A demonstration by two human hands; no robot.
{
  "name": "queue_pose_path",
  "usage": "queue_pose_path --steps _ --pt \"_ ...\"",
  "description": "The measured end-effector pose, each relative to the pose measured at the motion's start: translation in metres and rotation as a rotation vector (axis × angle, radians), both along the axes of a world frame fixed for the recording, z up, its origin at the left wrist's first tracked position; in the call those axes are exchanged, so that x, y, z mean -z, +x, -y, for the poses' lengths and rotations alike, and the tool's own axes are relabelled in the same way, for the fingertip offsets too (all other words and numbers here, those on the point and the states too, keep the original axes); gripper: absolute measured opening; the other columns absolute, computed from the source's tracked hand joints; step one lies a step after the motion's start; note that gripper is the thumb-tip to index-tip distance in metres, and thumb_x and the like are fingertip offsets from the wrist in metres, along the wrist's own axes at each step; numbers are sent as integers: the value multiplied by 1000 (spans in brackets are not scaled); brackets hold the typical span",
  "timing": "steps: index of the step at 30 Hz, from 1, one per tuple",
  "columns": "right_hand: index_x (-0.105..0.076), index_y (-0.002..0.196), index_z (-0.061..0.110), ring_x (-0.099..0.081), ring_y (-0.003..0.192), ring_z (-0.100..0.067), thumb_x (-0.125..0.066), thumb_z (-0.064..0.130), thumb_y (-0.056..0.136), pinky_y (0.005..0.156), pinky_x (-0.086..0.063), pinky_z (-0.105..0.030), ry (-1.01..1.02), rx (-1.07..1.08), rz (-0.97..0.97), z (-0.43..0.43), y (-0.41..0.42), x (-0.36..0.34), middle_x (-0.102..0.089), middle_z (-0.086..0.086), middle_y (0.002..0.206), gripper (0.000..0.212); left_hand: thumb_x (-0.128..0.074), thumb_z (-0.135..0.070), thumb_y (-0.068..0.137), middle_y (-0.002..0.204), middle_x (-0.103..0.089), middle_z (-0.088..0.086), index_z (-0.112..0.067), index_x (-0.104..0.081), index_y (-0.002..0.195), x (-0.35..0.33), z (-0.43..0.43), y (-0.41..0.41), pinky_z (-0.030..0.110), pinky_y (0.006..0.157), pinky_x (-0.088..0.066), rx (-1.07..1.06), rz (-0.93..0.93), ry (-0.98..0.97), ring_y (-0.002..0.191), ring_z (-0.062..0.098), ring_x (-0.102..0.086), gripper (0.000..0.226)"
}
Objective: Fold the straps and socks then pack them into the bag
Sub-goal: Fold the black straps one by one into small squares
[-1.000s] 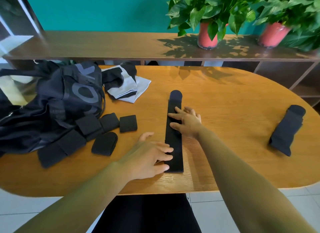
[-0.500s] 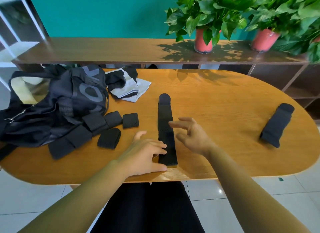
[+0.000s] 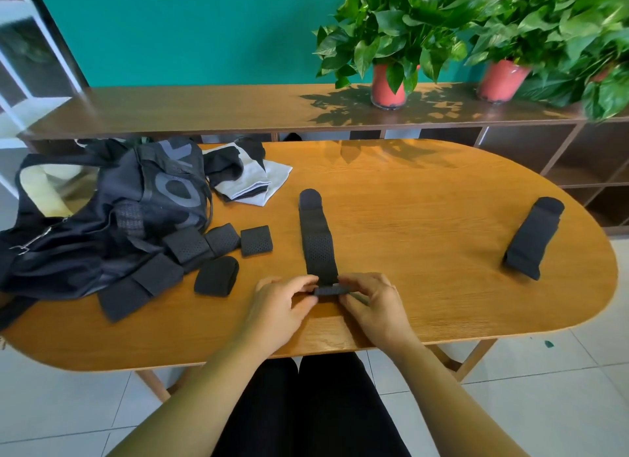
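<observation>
While both hands pinch it, the black perforated strap (image 3: 318, 245) lies flat.

Long black strap (image 3: 318, 249) lies flat, its near end folded up.

The table (image 3: 442, 218) is wood, smooth, with a soft sheen and fine grain showing. The strap (image 3: 318, 242) at the middle of its near edge is matt black cloth, pinholed like mesh along its middle. The folded straps (image 3: 256, 240) toward the left edge are the same perforated matt cloth, as is the rolled strap (image 3: 532, 238) near the right edge. The bag (image 3: 153, 211) at the left edge is dark fabric with a faint sheen, a mesh panel and a silvery zip (image 3: 27, 244). The socks (image 3: 248, 181) are soft knit. The shelf (image 3: 204, 109) is darker, reflective wood. The pots (image 3: 388, 89) and floor tiles (image 3: 544, 388) look glossy.
</observation>
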State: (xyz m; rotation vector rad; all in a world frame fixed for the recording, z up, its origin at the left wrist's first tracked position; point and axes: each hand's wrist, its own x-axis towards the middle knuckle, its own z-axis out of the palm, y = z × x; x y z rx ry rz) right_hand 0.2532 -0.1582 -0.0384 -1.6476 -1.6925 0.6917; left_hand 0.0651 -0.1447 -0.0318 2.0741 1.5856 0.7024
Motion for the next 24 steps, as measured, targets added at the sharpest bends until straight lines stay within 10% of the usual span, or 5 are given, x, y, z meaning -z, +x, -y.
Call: queue_pose_path --steps 7,24 --pt "-71 95 27 -61 83 -13 -69 34 82 77 -50 -30 -9 251 15 -22 -18 5 -66 1 93 15 -67 -32 88 78 -73 -2 -22 -72 110 2 -10 15 37 87 -34 -202 -80 246 76 22 -63 25" --pt "-71 103 26 -59 90 -24 -60 38 89 70 -43 -27 -92 337 252 -32 -36 -7 -57 -5 98 22 -48 -37 98 101 -66 -10 -38 -54 132 -9 -23 22 37 88 -23 -166 -368 90 108 12 -48 35"
